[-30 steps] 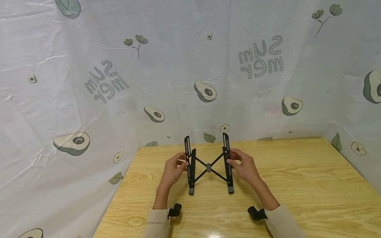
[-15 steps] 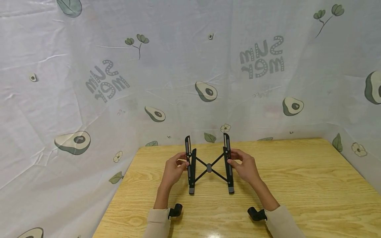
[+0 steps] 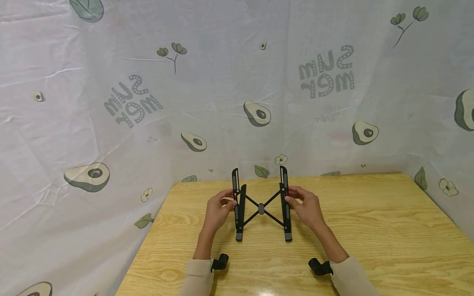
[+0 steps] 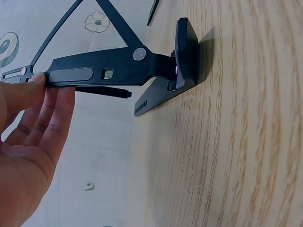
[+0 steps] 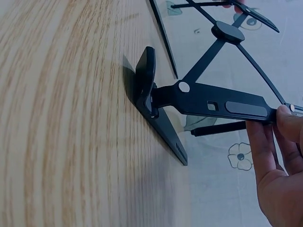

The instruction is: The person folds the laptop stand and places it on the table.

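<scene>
A black folding laptop stand (image 3: 261,208) sits on the wooden table (image 3: 370,230), its two side rails joined by a crossed brace. My left hand (image 3: 218,211) pinches the raised upper arm of the left rail, and my right hand (image 3: 307,207) pinches the right one. In the left wrist view my fingertips (image 4: 40,81) lie on the far end of the lifted arm (image 4: 109,71), which hinges at the front foot (image 4: 185,54). The right wrist view shows the right hand (image 5: 279,165) gripping the tip of the other lifted arm (image 5: 213,101).
A white cloth printed with avocados (image 3: 255,113) hangs close behind and to both sides of the table. Its left edge (image 3: 148,238) runs near my left forearm. Bare wood stretches to the right of the stand.
Both upper arms of the stand have tilted up a little. My hands keep their hold and have barely shifted.
</scene>
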The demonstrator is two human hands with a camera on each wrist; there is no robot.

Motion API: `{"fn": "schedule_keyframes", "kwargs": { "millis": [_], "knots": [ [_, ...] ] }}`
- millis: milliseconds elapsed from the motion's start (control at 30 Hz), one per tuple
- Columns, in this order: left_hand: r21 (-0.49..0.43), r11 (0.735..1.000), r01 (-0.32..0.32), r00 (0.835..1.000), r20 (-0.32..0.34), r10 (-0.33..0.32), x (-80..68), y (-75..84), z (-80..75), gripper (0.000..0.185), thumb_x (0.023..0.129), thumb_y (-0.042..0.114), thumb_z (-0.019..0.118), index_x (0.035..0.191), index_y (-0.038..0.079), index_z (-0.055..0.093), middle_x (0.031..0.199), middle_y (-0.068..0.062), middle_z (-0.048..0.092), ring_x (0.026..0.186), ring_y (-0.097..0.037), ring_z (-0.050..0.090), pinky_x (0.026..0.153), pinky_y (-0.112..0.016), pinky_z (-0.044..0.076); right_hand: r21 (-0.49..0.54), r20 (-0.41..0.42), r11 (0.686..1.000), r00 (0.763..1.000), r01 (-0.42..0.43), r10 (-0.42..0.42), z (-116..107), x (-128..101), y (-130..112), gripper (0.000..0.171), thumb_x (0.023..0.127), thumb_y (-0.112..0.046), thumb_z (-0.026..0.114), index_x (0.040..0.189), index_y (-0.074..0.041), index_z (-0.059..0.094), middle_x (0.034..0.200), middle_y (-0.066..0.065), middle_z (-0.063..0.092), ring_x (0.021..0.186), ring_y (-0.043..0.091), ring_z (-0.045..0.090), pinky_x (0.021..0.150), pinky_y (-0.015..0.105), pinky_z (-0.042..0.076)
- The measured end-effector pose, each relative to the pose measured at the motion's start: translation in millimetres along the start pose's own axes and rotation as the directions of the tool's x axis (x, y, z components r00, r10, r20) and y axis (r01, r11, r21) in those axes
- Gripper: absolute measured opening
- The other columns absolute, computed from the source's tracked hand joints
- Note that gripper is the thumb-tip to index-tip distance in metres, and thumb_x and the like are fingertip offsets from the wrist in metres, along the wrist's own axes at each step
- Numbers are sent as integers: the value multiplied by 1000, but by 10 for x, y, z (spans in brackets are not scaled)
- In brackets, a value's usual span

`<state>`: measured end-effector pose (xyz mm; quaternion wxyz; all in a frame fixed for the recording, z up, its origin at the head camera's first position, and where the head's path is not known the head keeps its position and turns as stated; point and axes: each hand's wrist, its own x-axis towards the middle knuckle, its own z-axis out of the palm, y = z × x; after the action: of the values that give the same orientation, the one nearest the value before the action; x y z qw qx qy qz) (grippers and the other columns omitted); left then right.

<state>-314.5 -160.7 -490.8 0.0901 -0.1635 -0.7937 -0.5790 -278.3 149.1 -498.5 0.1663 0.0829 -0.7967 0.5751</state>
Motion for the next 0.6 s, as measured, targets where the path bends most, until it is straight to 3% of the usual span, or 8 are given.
{"fn": "schedule_keyframes", "kwargs": {
  "millis": [133,367,600],
  "knots": [
    [-9,1000,-1,1000,-18,1,5,3,9,39,97,-12,71,135,-2,71,119,-25,71,100,-39,77,77,-39,69,7,-10,1000,1000,-4,4,0,1,-17,36,99,-2,74,135,-1,72,114,23,78,110,42,76,81,36,68],
    [-17,1000,-10,999,-52,10,20,6,36,37,97,-8,73,133,-4,71,115,-24,72,100,-40,78,78,-32,68,-2,-25,1000,1000,-8,8,0,17,-35,36,98,-2,76,134,-2,73,112,22,79,111,41,76,79,24,66],
    [-15,1000,9,998,-65,-10,22,13,72,37,96,-8,73,132,-4,73,113,-26,73,101,-41,79,80,-32,68,25,-34,999,999,-22,23,0,12,-30,37,98,-1,76,134,-1,73,112,24,78,110,42,76,79,25,66]
  ]
}}
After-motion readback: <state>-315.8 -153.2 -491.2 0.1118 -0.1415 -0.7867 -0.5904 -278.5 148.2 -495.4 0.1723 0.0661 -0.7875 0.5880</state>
